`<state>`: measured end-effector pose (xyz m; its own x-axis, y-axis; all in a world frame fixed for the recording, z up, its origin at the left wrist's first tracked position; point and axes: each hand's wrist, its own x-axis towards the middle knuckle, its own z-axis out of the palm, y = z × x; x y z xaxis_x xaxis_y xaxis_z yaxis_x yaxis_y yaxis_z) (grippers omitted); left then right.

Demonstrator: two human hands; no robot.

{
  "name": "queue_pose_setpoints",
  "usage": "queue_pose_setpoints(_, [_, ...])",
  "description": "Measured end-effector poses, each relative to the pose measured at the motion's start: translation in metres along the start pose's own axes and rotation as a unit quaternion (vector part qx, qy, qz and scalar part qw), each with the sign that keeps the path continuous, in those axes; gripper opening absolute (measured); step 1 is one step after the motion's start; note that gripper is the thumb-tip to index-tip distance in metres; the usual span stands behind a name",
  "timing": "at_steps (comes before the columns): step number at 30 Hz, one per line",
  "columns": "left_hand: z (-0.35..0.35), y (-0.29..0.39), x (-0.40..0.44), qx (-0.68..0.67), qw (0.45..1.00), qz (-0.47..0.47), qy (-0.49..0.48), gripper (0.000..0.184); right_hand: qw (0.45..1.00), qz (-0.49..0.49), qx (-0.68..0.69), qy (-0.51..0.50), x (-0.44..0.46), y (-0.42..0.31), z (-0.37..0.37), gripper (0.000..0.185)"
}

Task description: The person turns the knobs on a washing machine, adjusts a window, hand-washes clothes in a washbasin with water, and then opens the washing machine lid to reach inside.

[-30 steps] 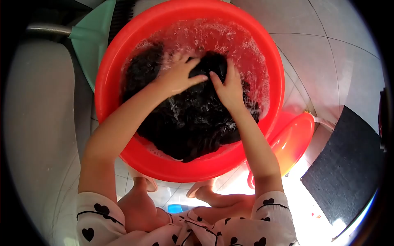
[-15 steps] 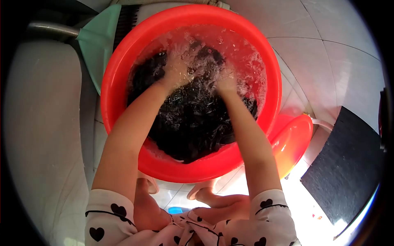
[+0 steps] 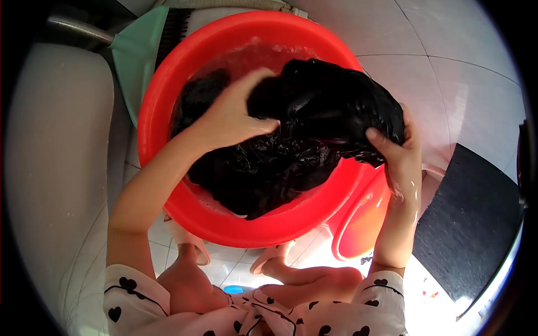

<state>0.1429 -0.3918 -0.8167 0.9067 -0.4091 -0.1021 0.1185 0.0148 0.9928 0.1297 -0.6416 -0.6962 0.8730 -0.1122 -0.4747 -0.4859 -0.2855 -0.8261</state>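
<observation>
A big red basin (image 3: 263, 238) holds soapy water and soaked black cloth (image 3: 258, 173). Part of the black cloth is lifted above the water and stretches over the basin's right rim. My right hand (image 3: 399, 143) grips the raised cloth at its right end, thumb on top and fingers behind. At the left end of that raised part, my left hand (image 3: 241, 106) is wrapped round the cloth, its thumb along the near side. More dark cloth lies in the water beside my left wrist.
A smaller red basin (image 3: 358, 229) stands on the tiles at the right. Beyond it lies a black mat (image 3: 471, 218). A green dustpan (image 3: 137, 56) is at the upper left, near a pale curved surface (image 3: 56, 168). My feet are below the basin.
Both hands have come up out of the water. The right hand has moved right, past the rim, drawing black cloth with it; the left holds the other end over the basin.
</observation>
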Motion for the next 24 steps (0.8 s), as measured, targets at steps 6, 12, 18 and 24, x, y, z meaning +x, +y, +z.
queue_pose_setpoints(6, [-0.008, -0.003, 0.013, 0.116, 0.990, 0.052, 0.068, 0.075, 0.997, -0.071, -0.040, -0.014, 0.055, 0.082, 0.020, 0.054])
queue_pose_setpoints(12, [0.026, -0.077, 0.015, 0.481, 0.876, -0.008, -0.038, 0.071, 0.926, -0.156, -0.342, 0.043, 0.085, 0.153, 0.081, 0.061])
queue_pose_setpoints(18, [0.021, -0.147, 0.060, 0.598, 0.793, -0.090, -0.072, 0.069, 0.870, -0.103, -0.482, 0.000, 0.105, 0.143, 0.083, 0.047])
queue_pose_setpoints(24, [0.016, -0.147, 0.061, 0.512, 0.854, -0.067, -0.064, 0.074, 0.848, -0.199, -0.486, 0.071, 0.135, 0.221, 0.097, 0.061])
